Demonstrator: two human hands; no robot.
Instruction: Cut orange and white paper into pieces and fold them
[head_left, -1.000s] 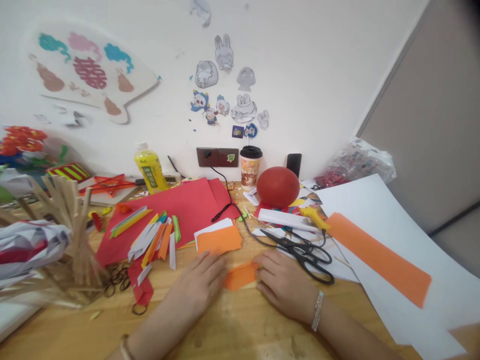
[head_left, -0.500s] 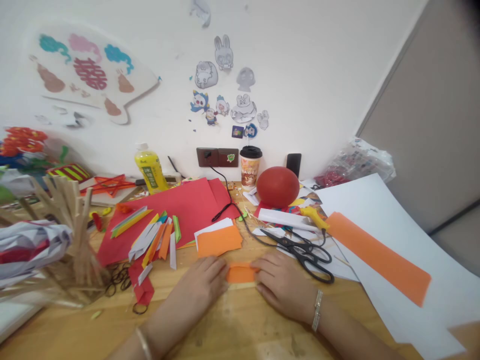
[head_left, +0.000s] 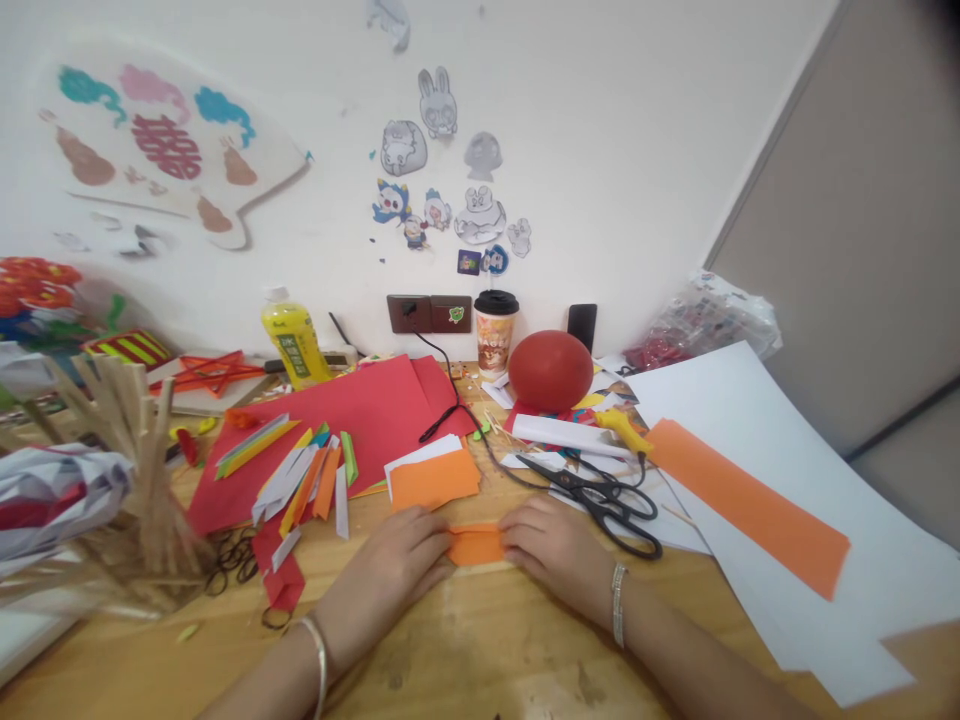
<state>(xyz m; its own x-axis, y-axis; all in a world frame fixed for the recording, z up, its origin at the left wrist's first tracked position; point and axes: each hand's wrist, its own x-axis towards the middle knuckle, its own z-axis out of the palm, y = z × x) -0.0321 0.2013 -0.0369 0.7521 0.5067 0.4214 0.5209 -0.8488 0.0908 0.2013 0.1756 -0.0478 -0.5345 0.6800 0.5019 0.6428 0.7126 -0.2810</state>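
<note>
A small orange paper piece (head_left: pixel 477 545) with a fold along its far edge lies on the wooden table. My left hand (head_left: pixel 396 562) grips its left end, fingers pressed together. On the right end, my right hand (head_left: pixel 550 555) has its fingers closed on the same piece. The fingertips partly cover both ends. Just beyond my left hand lies a stack of orange and white rectangles (head_left: pixel 436 480). Black scissors (head_left: pixel 600 500) rest beyond my right hand, and a long orange strip (head_left: pixel 750 508) lies on a white sheet (head_left: pixel 810 600).
Folded colored strips (head_left: pixel 304 480) and red sheets (head_left: pixel 367 410) are at the left, near a bundle of wooden sticks (head_left: pixel 150 470). Farther back stand a yellow bottle (head_left: pixel 295 340), a lidded cup (head_left: pixel 495 335) and a red balloon (head_left: pixel 550 370).
The view has shifted slightly, so everything appears a little farther left. Both hands remain at the ends of the orange piece, with my left wrist slightly nearer the middle.
</note>
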